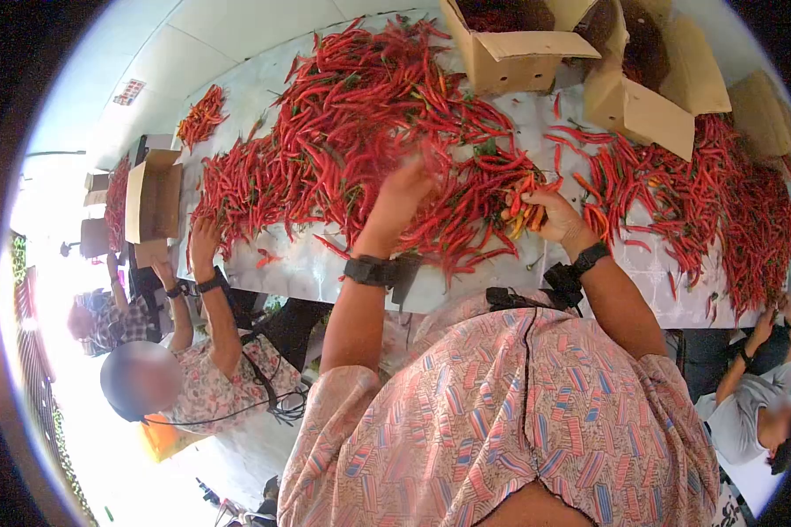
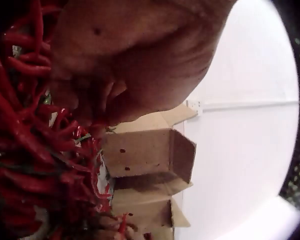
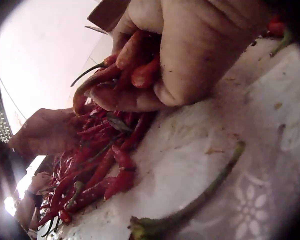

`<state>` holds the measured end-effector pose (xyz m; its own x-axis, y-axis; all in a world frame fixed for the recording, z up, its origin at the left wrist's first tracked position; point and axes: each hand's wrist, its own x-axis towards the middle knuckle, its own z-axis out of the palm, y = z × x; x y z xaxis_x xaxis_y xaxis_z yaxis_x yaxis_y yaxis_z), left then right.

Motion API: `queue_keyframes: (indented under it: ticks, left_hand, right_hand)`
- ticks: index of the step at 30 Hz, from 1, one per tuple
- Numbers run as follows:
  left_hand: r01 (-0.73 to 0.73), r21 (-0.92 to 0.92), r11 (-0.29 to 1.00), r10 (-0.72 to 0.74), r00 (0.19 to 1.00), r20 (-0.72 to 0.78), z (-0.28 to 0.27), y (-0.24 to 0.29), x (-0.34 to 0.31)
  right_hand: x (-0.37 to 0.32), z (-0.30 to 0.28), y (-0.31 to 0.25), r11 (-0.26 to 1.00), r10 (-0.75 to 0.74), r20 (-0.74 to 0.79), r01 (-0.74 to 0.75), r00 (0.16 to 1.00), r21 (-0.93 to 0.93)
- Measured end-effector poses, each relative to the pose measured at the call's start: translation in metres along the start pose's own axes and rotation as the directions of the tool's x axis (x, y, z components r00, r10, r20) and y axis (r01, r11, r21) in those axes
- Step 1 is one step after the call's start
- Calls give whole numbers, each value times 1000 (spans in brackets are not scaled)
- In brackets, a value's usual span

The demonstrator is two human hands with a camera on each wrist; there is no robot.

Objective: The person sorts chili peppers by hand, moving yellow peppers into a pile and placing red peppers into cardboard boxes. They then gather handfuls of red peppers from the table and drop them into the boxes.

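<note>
A wide heap of red chili peppers [image 1: 325, 132], some with green stems, covers the table. My right hand [image 1: 561, 218] grips a small bunch of orange-red and yellowish chili peppers [image 1: 520, 218], held just above the near right edge of the heap. In the right wrist view the fingers curl round these peppers, with tips and a thin stem poking out. Over the middle of the heap is my left hand [image 1: 404, 195], blurred in the head view. Its fingers bend down toward the peppers in the left wrist view; I cannot tell whether it pinches one.
Open cardboard boxes [image 1: 523, 57] stand along the back right, and another box [image 1: 156, 195] is at the left. More chili peppers [image 1: 721, 193] spread to the right. A separate small pile [image 1: 202, 116] lies back left. Other people work at both sides. A loose green stem [image 3: 190, 205] lies nearby.
</note>
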<state>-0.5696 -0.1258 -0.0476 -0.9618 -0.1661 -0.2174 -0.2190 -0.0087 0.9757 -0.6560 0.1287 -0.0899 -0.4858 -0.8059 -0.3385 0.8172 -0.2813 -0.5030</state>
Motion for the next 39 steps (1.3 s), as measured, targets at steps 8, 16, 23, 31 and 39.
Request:
queue_keyframes:
  ticks: [8,16,23,31,39]
  left_hand:
    - [52,-219,974,-60,998,-31,-2,21,24]
    - [-273,948,166,222,947,234,6,17,64]
    - [-222,957,187,193,963,186,5,21,40]
    - [-73,757,649,304,937,-170,-34,22,6]
    - [215,62,975,-188,938,-292,-42,7,-17]
  right_hand:
    - [0,-1,0,999,24,24,-25,999,42]
    - [2,-4,0,999,29,24,-28,999,-32]
    - [-1,1,0,999,42,8,-42,999,3]
    - [2,-2,-1,997,56,15,-55,998,-55]
    - [1,2,-1,997,49,-30,-51,998,-64]
